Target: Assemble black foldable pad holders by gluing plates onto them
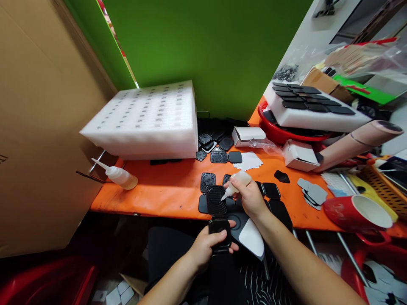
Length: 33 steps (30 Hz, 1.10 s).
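Left hand (203, 246) grips one seemingly hinged black piece (216, 206); right hand (252, 200) holds one bottle (243, 177).

in the left grip (203, 245), a ridged black plastic piece (216, 201); in the right grip (251, 195), a smooth translucent plastic bottle (243, 177). beyond both, a sheeny orange surface (168, 186); farther left, a matt foam block (155, 146).
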Each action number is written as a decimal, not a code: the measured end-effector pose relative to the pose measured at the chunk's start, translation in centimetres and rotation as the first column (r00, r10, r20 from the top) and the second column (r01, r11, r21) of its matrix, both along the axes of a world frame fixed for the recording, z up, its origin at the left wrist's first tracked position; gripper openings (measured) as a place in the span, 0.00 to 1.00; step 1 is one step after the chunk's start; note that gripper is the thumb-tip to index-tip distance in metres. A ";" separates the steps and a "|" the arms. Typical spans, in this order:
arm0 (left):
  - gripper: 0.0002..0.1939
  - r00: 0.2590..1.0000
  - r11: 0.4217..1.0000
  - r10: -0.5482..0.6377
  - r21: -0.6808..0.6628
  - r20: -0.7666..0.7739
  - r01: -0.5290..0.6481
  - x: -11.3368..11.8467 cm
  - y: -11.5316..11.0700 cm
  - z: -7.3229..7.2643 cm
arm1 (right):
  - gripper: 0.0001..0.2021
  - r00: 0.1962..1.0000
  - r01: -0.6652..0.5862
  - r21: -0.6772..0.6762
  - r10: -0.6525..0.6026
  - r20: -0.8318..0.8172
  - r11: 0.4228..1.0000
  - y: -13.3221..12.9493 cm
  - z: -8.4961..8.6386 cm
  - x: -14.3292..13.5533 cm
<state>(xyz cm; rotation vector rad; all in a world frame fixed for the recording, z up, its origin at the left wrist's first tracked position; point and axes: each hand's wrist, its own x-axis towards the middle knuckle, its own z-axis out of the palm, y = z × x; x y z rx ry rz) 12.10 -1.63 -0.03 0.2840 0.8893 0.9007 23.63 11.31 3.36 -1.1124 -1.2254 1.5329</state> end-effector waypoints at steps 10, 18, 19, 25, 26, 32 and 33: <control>0.30 1.000 1.000 0.003 -0.021 -0.003 -0.003 0.1 -0.2 0.1 | 0.15 0.990 -0.022 0.126 0.004 0.143 0.992 -0.5 0.2 0.1; 0.33 1.000 1.000 0.000 -0.004 -0.018 0.000 0.1 -0.3 -0.1 | 0.14 0.977 -0.040 0.171 0.003 0.212 0.985 -0.9 0.4 0.1; 0.33 1.000 1.000 -0.001 -0.008 -0.013 0.001 0.1 -0.3 -0.1 | 0.14 0.976 -0.040 0.182 -0.001 0.218 0.982 -0.9 0.4 0.1; 0.32 1.000 1.000 0.015 -0.021 -0.002 -0.015 0.0 -0.3 -0.1 | 0.13 0.995 0.104 0.005 -0.104 -0.009 0.995 0.4 0.0 0.2; 0.32 1.000 0.999 0.024 -0.029 -0.002 -0.024 0.0 -0.3 -0.1 | 0.11 0.982 0.142 -0.109 -0.154 -0.111 0.984 0.9 -0.1 0.2; 0.32 0.995 0.995 0.100 -0.024 -0.028 -0.101 -0.7 -0.7 -0.2 | 0.09 0.903 -0.039 -0.589 -0.223 -0.366 0.807 5.1 -0.2 -1.3; 0.32 0.993 0.993 0.116 -0.017 -0.035 -0.117 -0.9 -0.7 -0.1 | 0.11 0.905 -0.045 -0.600 -0.222 -0.364 0.799 5.7 -0.4 -1.9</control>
